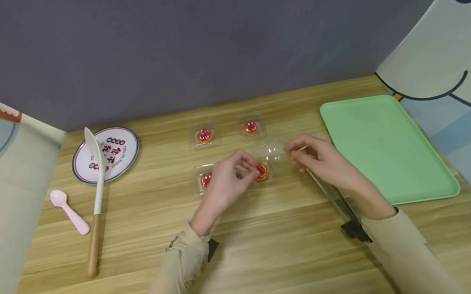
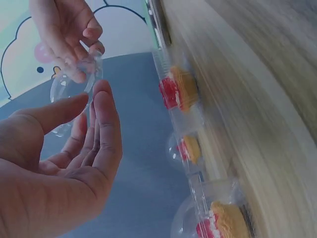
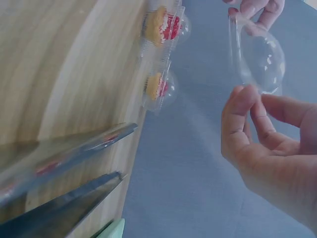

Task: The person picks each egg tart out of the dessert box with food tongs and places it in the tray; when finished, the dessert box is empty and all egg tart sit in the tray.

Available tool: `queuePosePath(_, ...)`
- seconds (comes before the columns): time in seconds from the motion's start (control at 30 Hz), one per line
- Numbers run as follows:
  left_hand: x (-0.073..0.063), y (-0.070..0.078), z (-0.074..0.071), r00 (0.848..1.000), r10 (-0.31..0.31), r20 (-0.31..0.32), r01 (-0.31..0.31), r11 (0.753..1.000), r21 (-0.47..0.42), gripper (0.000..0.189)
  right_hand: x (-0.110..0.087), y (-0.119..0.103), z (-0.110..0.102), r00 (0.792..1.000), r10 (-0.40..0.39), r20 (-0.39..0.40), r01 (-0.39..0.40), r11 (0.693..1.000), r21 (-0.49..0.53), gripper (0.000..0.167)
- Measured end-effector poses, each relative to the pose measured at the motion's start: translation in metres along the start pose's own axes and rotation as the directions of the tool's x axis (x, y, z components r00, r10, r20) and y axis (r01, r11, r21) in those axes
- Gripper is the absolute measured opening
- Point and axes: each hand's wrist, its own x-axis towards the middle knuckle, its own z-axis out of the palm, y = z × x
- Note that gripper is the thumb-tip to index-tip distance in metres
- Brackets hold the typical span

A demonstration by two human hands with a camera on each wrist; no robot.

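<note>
Between the two hands, a clear domed plastic lid (image 3: 265, 57) is held up above the table. My left hand (image 1: 227, 182) pinches one edge of it with thumb and fingertips. At the opposite edge, my right hand (image 1: 324, 161) pinches it the same way. Just below the left fingertips sits a small tart with a red top (image 1: 261, 171), its upper side uncovered in the left wrist view. Another red-topped tart (image 1: 205, 179) in a clear box is partly hidden by the left hand. Two more boxed tarts, one left (image 1: 204, 135) and one right (image 1: 250, 127), stand farther back.
Metal tongs (image 1: 333, 196) lie beneath the right wrist, beside a green tray (image 1: 389, 146). At the left, a long spoon with a wooden handle (image 1: 98, 200) rests across a patterned plate (image 1: 126, 154). A small pink spoon (image 1: 70, 212) lies near them. A grey partition (image 1: 204, 42) rises behind the table.
</note>
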Motion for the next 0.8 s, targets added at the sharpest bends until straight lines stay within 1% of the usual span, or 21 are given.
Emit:
queuePosePath(0.1, 0.001, 0.0, 0.004, 0.999, 0.033, -0.014, -0.032, 0.999, 0.039, 0.012, -0.004, 0.002, -0.001, 1.0, -0.011, -0.017, 0.011, 1.0, -0.014, 0.021)
queuePosePath(0.23, 0.001, 0.001, 0.008, 0.997, 0.072, -0.035, -0.067, 0.99, 0.123, 0.011, -0.007, 0.004, 0.0, 0.999, -0.028, -0.021, 0.029, 0.999, 0.026, 0.021)
queuePosePath(0.3, 0.001, 0.0, 0.01, 0.996, 0.082, -0.035, -0.076, 0.986, 0.152, 0.01, -0.009, 0.005, -0.001, 1.0, -0.019, -0.015, 0.019, 0.998, 0.053, 0.022)
queuePosePath(0.43, 0.0, 0.001, 0.013, 0.996, 0.082, -0.027, -0.077, 0.985, 0.152, 0.009, -0.015, 0.005, -0.003, 1.0, 0.027, 0.009, -0.027, 0.996, 0.084, 0.027)
queuePosePath(0.57, -0.001, 0.002, 0.015, 0.997, 0.077, 0.014, -0.078, 0.991, 0.106, 0.01, -0.023, 0.005, -0.006, 0.998, 0.065, 0.003, -0.065, 0.997, 0.039, 0.03)
queuePosePath(0.7, -0.001, 0.003, 0.018, 0.995, 0.063, 0.08, -0.071, 0.992, 0.108, 0.014, -0.029, 0.007, -0.01, 0.996, 0.081, 0.025, -0.08, 0.997, -0.018, 0.023)
queuePosePath(0.73, -0.001, 0.003, 0.02, 0.994, 0.057, 0.094, -0.067, 0.991, 0.115, 0.016, -0.03, 0.008, -0.011, 0.996, 0.085, 0.04, -0.084, 0.996, -0.024, 0.025)
queuePosePath(0.8, 0.0, 0.003, 0.023, 0.993, 0.036, 0.115, -0.051, 0.991, 0.127, 0.026, -0.032, 0.009, -0.012, 0.993, 0.098, 0.07, -0.096, 0.995, -0.032, 0.035)
